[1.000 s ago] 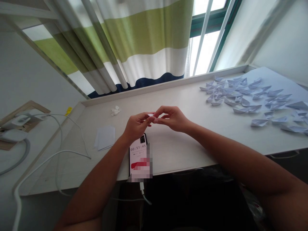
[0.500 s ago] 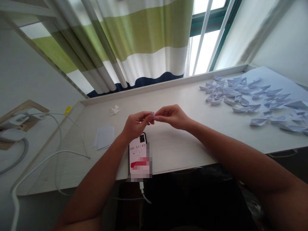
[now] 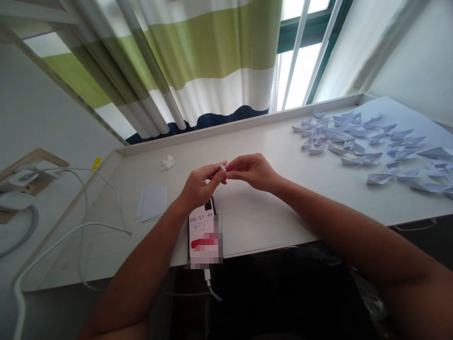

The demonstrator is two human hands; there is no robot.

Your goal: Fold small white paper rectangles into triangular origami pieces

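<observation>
A small folded piece of white paper (image 3: 222,168) is pinched between my two hands above the middle of the desk; most of it is hidden by fingers. My left hand (image 3: 202,185) closes on it with thumb and fingers. From the other side my right hand (image 3: 253,171) grips its edge with the fingertips. On the right of the desk lie several folded paper boats (image 3: 361,159), scattered close together. Below my left hand is a phone (image 3: 202,229) showing a running timer. Flat sheets of white paper (image 3: 153,203) lie to the left of it.
Crumpled white scraps (image 3: 167,162) lie at the back left of the white desk (image 3: 262,222). White cables (image 3: 106,224) run over its left side, near a power strip (image 3: 24,177). A striped curtain (image 3: 212,52) hangs behind. A cable plug (image 3: 207,276) hangs from the phone.
Both hands stay in place, with the fingers shifting slightly on the folded paper, which shows at a slightly different angle. The phone timer has advanced by one second.
</observation>
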